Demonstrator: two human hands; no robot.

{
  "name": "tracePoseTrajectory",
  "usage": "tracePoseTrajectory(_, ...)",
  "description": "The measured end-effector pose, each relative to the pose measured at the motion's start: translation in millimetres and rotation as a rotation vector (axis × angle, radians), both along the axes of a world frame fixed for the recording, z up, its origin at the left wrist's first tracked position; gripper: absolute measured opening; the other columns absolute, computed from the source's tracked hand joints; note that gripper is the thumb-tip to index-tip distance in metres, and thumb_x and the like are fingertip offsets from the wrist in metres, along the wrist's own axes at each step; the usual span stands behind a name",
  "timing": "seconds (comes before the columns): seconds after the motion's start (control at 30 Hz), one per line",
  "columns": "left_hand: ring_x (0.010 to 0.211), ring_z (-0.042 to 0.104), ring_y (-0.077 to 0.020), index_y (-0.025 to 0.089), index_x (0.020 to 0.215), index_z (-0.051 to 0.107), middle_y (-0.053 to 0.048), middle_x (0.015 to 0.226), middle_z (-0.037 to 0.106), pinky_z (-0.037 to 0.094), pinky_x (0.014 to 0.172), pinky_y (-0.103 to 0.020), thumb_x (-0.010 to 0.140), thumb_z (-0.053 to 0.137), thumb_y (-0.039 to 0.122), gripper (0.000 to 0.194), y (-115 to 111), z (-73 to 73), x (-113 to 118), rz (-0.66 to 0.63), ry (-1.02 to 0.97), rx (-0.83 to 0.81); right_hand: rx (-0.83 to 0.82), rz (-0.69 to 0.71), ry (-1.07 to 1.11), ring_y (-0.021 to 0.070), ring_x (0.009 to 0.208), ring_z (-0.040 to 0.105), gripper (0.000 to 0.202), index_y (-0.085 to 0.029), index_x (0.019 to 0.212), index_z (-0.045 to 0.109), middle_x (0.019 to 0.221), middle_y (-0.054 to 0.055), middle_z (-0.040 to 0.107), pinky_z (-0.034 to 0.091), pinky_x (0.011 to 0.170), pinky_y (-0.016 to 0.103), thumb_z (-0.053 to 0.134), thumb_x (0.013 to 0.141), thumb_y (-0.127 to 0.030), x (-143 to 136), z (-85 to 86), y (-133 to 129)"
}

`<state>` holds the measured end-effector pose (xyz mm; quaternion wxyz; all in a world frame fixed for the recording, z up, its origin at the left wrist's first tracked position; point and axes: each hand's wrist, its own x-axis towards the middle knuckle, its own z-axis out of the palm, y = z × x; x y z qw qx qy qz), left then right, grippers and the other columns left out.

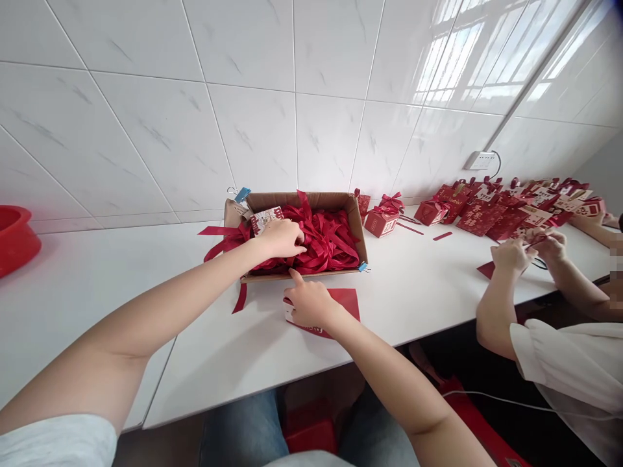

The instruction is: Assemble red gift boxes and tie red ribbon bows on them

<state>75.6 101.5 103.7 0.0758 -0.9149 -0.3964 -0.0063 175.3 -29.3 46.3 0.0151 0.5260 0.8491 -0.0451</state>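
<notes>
An open cardboard box [361, 241] full of tangled red ribbons [328, 243] stands against the tiled wall. My left hand [282, 239] is in it, fingers bent down onto the ribbons; whether they pinch one is hidden. Beside that hand lies a printed white and red card [265, 219]. In front of the box, a flat red printed piece [346, 301] lies on the table. My right hand [307, 303] rests over its left part, index finger extended toward the box's front edge and the other fingers curled on the piece.
A red basin [14, 237] is at the far left of the white table [204, 363]. Small red gift boxes [382, 222] and red bags [479, 214] line the wall at right. A person's hands [513, 255] work at the right, and another person's arm shows beyond.
</notes>
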Motion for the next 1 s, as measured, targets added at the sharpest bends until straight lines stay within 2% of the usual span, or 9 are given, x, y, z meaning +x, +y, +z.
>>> tracePoseTrajectory(0.2, 0.109, 0.057, -0.0281, 0.023, 0.115, 0.067, -0.007, 0.117, 0.065, 0.044, 0.093, -0.037, 0.068, 0.056, 0.028, 0.048, 4, 1.5, 4, 0.024, 0.183, -0.025, 0.016, 0.002, 0.015, 0.0268, 0.080, 0.071, 0.033, -0.017, 0.107, 0.066, 0.150, 0.022, 0.032, 0.055, 0.064, 0.036, 0.055, 0.077, -0.026, 0, -1.6, 1)
tracePoseTrajectory(0.37, 0.100, 0.060, -0.0284, 0.018, 0.104, 0.071, -0.011, 0.107, 0.069, 0.045, 0.088, -0.038, 0.066, 0.055, 0.019, 0.041, 2, -4.0, 5, 0.021, 0.216, 0.024, -0.003, -0.007, 0.016, 0.0258, 0.083, 0.070, 0.032, -0.018, 0.106, 0.066, 0.149, 0.020, 0.033, 0.055, 0.068, 0.036, 0.057, 0.076, -0.027, -1, 1.3, 0)
tracePoseTrajectory(0.5, 0.098, 0.061, -0.0303, 0.013, 0.091, 0.074, -0.015, 0.092, 0.071, 0.043, 0.089, -0.042, 0.070, 0.051, 0.015, 0.031, 2, -12.9, 0, 0.004, 0.103, 0.102, -0.016, -0.012, 0.010, 0.0251, 0.083, 0.070, 0.034, -0.019, 0.109, 0.065, 0.150, 0.021, 0.031, 0.055, 0.068, 0.035, 0.056, 0.077, -0.026, -2, 3.8, 0)
tracePoseTrajectory(0.63, 0.096, 0.061, -0.0301, 0.017, 0.084, 0.075, -0.013, 0.087, 0.071, 0.042, 0.090, -0.043, 0.075, 0.051, 0.022, 0.026, 6, -17.8, -8, 0.001, 0.035, 0.098, -0.019, -0.016, 0.000, 0.0255, 0.083, 0.070, 0.034, -0.019, 0.109, 0.065, 0.151, 0.021, 0.028, 0.054, 0.066, 0.035, 0.055, 0.078, -0.026, -2, 3.4, 0)
tracePoseTrajectory(0.73, 0.094, 0.062, -0.0272, 0.022, 0.089, 0.076, -0.009, 0.091, 0.072, 0.043, 0.089, -0.042, 0.080, 0.049, 0.025, 0.028, 6, -17.9, -13, 0.024, -0.018, 0.088, -0.014, -0.016, -0.002, 0.0252, 0.083, 0.070, 0.034, -0.018, 0.110, 0.065, 0.152, 0.021, 0.026, 0.054, 0.066, 0.035, 0.054, 0.079, -0.027, -2, 3.0, 0)
tracePoseTrajectory(0.8, 0.098, 0.061, -0.0265, 0.023, 0.095, 0.075, -0.008, 0.097, 0.071, 0.044, 0.090, -0.041, 0.083, 0.047, 0.026, 0.030, 2, -15.9, -15, 0.013, -0.135, 0.122, -0.012, -0.013, 0.000, 0.0248, 0.083, 0.070, 0.034, -0.019, 0.110, 0.065, 0.151, 0.021, 0.027, 0.054, 0.066, 0.035, 0.054, 0.079, -0.027, -2, 3.3, 0)
tracePoseTrajectory(0.87, 0.101, 0.059, -0.0262, 0.022, 0.096, 0.075, -0.008, 0.099, 0.071, 0.043, 0.093, -0.042, 0.085, 0.048, 0.028, 0.030, -5, -11.7, -18, -0.027, -0.338, 0.184, -0.007, -0.006, 0.004, 0.0249, 0.083, 0.070, 0.033, -0.019, 0.108, 0.066, 0.146, 0.020, 0.036, 0.054, 0.066, 0.035, 0.055, 0.078, -0.027, -2, 3.6, 1)
tracePoseTrajectory(0.93, 0.098, 0.059, -0.0249, 0.022, 0.094, 0.076, -0.008, 0.096, 0.071, 0.044, 0.092, -0.041, 0.085, 0.052, 0.032, 0.028, -12, -4.7, -22, -0.054, -0.586, 0.216, -0.006, 0.006, 0.006, 0.0248, 0.083, 0.069, 0.031, -0.019, 0.106, 0.066, 0.133, 0.017, 0.050, 0.053, 0.066, 0.034, 0.055, 0.077, -0.024, -1, 3.0, 2)
tracePoseTrajectory(1.0, 0.093, 0.061, -0.0227, 0.021, 0.094, 0.075, -0.007, 0.096, 0.071, 0.047, 0.087, -0.038, 0.083, 0.057, 0.037, 0.027, -18, 5.2, -25, -0.009, -0.833, 0.158, -0.008, 0.018, 0.009, 0.0249, 0.084, 0.068, 0.029, -0.019, 0.102, 0.066, 0.118, 0.013, 0.060, 0.053, 0.066, 0.034, 0.054, 0.076, -0.022, 1, 1.1, 5)
